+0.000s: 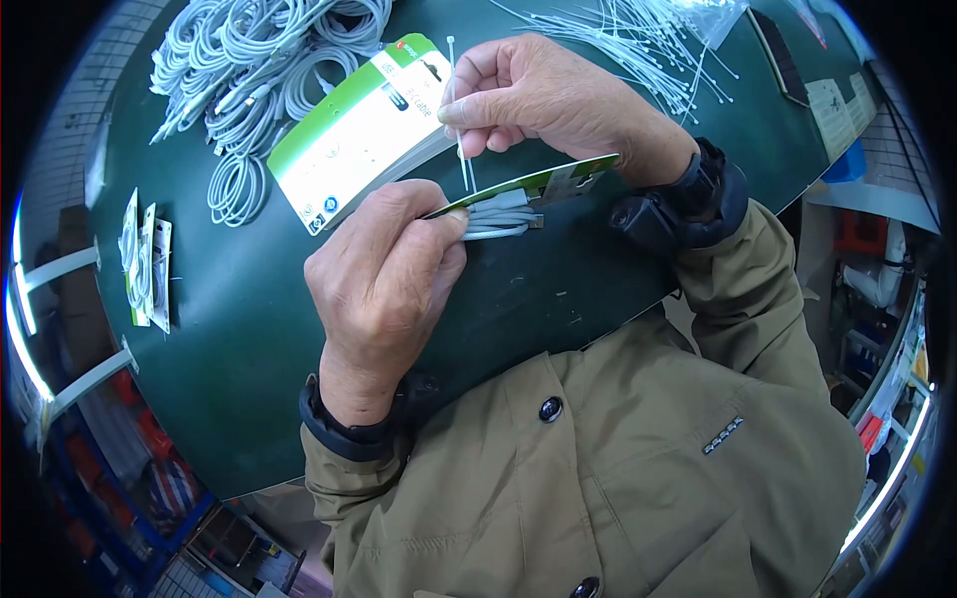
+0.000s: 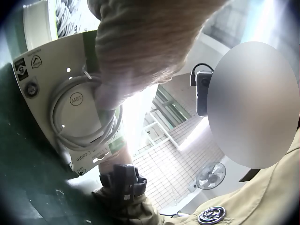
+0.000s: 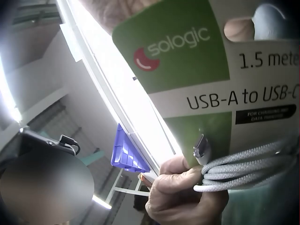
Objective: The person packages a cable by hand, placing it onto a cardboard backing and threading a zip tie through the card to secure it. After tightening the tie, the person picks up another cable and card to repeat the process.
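My left hand grips a green and white packaging card together with a coiled grey USB cable, pinched between thumb and fingers. In the right wrist view the card reads "USB-A to USB-C", and the braided cable lies across it with its metal plug showing. The left wrist view shows the coil looped against the card's printed back. Above the card, my right hand pinches a thin white cable tie between thumb and forefinger, its lower end reaching down to the card's edge.
A stack of similar cards lies on the green table behind my left hand. Coiled grey cables are heaped at the back left, loose white cable ties at the back right. Several carded cables stand at the left.
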{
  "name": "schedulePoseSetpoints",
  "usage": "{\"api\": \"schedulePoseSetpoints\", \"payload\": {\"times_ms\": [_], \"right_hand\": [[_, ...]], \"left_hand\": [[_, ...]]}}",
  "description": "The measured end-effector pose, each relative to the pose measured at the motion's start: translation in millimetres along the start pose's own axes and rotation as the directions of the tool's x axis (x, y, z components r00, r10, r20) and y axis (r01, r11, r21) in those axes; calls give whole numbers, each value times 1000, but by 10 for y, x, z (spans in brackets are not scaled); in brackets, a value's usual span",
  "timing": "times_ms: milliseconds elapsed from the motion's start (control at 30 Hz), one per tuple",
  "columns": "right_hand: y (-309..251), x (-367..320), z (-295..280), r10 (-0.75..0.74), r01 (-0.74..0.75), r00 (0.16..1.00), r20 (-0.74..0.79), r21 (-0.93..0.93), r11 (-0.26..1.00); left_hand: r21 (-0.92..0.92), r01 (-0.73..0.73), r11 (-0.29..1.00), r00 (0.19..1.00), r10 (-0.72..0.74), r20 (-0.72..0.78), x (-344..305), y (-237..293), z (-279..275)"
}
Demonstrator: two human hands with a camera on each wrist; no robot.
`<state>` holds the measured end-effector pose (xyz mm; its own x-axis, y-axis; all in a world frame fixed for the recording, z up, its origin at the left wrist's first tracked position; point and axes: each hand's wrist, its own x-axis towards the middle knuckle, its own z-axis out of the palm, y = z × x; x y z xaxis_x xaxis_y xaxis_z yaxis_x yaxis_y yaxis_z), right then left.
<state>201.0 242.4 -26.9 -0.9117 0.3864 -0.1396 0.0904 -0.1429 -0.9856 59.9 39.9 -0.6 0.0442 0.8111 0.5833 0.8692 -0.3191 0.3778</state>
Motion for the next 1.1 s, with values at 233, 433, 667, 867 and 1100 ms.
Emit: {"api": "schedulePoseSetpoints", "payload": {"times_ms": [233,433,667,867,1100], "right_hand": [[-44,-41,35,1,0,1000,10,-50,999],[-14,-38,47,-11,13,1000,16,-109,994],[0,-34,77,-10,13,1000,16,-154,988],[-18,-47,74,-15,20,999,39,-113,993],[-9,-29,77,-37,52,996,77,-206,977]], "left_hand": [[-14,-16,1000,1000,15,-11,-16,-5,3],[-26,-22,999,1000,22,-11,-18,0,0],[-34,-25,999,1000,24,-16,-32,5,4],[-25,-26,999,999,25,-22,-41,10,2],[-20,-24,1000,999,23,-25,-51,16,6]]}}
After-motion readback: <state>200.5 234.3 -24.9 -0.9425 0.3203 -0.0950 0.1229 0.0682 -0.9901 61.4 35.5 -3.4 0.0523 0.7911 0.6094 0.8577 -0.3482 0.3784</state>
